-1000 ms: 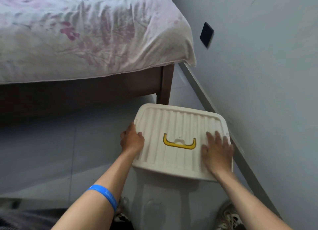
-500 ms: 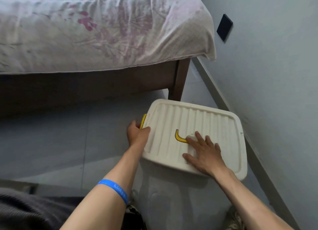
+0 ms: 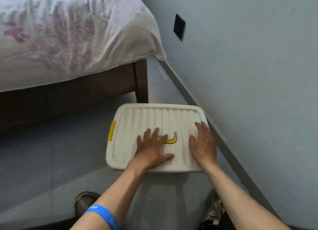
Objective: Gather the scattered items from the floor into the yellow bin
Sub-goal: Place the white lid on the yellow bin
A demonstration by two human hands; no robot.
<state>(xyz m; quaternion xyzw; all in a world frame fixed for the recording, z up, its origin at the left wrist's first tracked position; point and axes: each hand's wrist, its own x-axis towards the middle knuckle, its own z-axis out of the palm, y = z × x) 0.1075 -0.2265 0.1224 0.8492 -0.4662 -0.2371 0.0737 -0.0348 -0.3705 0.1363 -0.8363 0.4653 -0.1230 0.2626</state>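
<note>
Ribbed white bin lid [image 3: 154,116] pressed flat by both hands.
Left hand [image 3: 152,149] is spread over the yellow handle [image 3: 173,139]; right hand [image 3: 203,143] is laid flat at the lid's right edge.

both hands lie flat, fingers spread, on the ribbed cream lid [image 3: 151,117] of the bin: left hand [image 3: 152,149] partly over the yellow handle [image 3: 173,140], right hand [image 3: 203,143] near the lid's right edge. a yellow latch [image 3: 111,130] shows on the lid's left side. a bed [image 3: 68,31] stands far left, a wall [image 3: 249,66] on the right.

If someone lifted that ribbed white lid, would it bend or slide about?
The lid looks like moulded plastic with ribs, so probably stiff and light. Its smooth surface may be slippery under flat hands; the yellow handle likely gives a surer hold.
</note>
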